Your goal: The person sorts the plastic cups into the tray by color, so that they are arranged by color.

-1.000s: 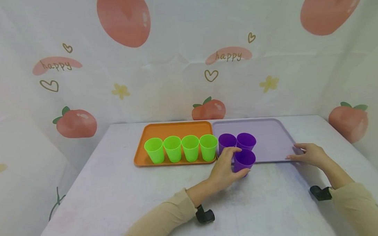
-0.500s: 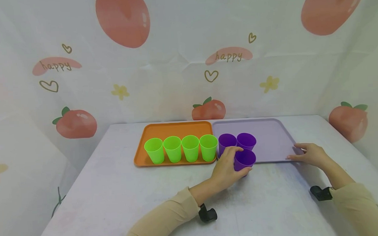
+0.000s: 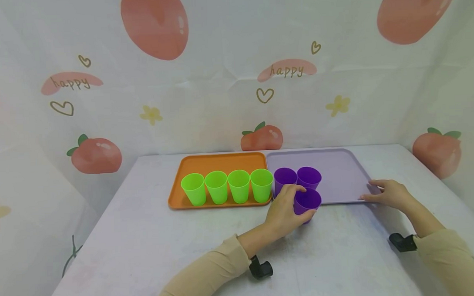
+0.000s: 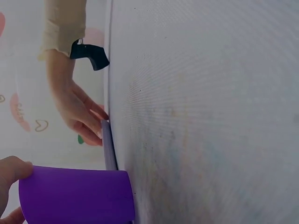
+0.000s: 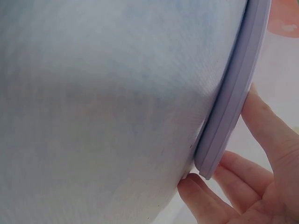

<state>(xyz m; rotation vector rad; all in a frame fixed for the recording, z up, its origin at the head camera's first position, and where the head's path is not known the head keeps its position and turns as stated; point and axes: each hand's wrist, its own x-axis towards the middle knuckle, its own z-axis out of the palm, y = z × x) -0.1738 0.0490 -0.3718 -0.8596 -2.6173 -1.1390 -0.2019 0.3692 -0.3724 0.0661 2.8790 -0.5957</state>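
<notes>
My left hand (image 3: 284,211) grips a purple cup (image 3: 308,200) by its upper part, thumb on the near side and fingers behind. The cup is upright and overlaps the front edge of the lilac tray (image 3: 340,175) in the head view. In the left wrist view this purple cup (image 4: 77,196) has its base close to the tabletop. Just behind it, two more purple cups (image 3: 309,177) stand on the lilac tray. My right hand (image 3: 391,195) holds the tray's front right corner, with thumb and fingers around the rim (image 5: 226,109).
To the left, an orange tray (image 3: 218,161) adjoins the lilac one and carries a row of several lime green cups (image 3: 239,186). Both trays lie on a white table (image 3: 154,246). A patterned cloth backdrop (image 3: 212,105) hangs behind.
Over the last second my left hand and its purple cup shift very slightly right. The right hand, the trays and the other cups stay where they were.
</notes>
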